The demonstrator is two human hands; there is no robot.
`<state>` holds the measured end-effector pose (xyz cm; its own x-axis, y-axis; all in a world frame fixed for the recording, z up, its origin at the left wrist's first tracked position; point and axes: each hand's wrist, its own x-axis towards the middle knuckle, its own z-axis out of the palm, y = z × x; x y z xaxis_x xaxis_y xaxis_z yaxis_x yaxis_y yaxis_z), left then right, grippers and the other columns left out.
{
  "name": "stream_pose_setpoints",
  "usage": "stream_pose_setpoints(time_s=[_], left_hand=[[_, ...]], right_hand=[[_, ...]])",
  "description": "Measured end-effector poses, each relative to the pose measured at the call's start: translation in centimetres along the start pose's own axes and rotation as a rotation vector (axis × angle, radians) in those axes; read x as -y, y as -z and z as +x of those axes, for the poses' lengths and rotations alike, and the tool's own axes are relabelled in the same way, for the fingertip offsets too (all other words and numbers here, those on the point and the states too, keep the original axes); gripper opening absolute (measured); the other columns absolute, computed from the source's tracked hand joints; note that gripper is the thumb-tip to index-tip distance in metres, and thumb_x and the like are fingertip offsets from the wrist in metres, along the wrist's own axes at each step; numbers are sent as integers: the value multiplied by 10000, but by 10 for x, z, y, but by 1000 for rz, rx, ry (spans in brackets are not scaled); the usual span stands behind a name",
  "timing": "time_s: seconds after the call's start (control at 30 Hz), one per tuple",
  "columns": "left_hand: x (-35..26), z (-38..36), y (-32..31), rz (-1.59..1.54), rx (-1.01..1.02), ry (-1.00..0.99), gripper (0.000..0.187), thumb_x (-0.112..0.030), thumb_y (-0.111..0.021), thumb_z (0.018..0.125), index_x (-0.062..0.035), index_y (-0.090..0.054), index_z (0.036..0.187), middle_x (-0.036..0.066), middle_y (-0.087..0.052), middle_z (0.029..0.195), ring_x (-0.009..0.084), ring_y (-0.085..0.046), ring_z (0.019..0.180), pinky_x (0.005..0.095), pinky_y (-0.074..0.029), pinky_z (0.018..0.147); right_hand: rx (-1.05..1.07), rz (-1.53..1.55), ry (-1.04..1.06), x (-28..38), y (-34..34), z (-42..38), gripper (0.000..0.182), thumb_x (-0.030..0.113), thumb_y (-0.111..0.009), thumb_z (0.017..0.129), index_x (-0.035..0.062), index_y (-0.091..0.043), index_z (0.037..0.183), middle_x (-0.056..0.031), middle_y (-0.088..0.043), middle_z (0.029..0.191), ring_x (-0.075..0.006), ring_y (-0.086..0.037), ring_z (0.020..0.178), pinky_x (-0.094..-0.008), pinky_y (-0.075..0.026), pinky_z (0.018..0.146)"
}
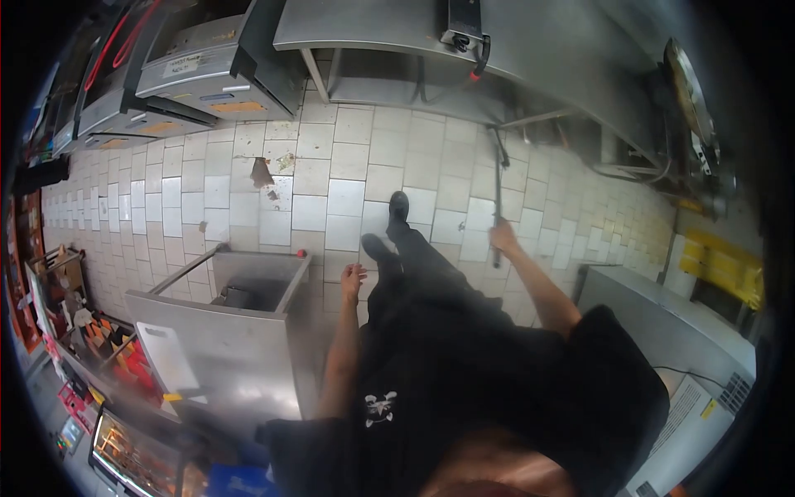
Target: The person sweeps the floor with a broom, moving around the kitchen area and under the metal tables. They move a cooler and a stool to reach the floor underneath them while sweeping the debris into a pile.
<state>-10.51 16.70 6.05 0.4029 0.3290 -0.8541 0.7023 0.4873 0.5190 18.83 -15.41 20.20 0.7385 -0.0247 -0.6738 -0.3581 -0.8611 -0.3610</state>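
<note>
My right hand [503,237] is wrapped round a long dark pole [498,186], which reaches forward over the floor tiles. A short, dark, angled piece [503,149] shows at the pole's far end, near the steel table's legs. My left hand [354,282] hangs beside my leg with its fingers loosely curled and apart, and nothing shows in it. That hand is near the corner of a steel cabinet [248,352]. Ahead on the tiled floor [344,199] lie a torn brown scrap [262,171] and scattered crumbs [285,161].
A steel table [373,29] runs along the far side, with steel kitchen units [199,74] to its left. Another steel unit [662,315] stands close on my right, with something yellow [722,267] behind it. A white board [166,356] lies on the left cabinet.
</note>
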Motion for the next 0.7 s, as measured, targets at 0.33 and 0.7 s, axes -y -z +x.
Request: stream_pose_setpoints(time_s=[0.33, 0.7], left_hand=[[-10, 0, -37, 10, -55, 97, 280, -314, -506, 956, -50, -578, 1016, 75, -676, 888, 167, -641, 786, 300, -459, 651], [-129, -8, -40, -207, 14, -47, 519, -524, -417, 957, -54, -531, 1145, 99, -653, 999, 177, -615, 859, 333, -471, 757]], right_hand=[[434, -176, 40, 156, -11, -87, 506, 88, -508, 779, -164, -388, 1202, -387, -565, 1058, -470, -589, 1023, -471, -505, 842], [951, 391, -100, 188, 27, -103, 309, 309, -523, 957, 74, -512, 1157, 1, -500, 673, -66, -456, 496, -221, -356, 405]])
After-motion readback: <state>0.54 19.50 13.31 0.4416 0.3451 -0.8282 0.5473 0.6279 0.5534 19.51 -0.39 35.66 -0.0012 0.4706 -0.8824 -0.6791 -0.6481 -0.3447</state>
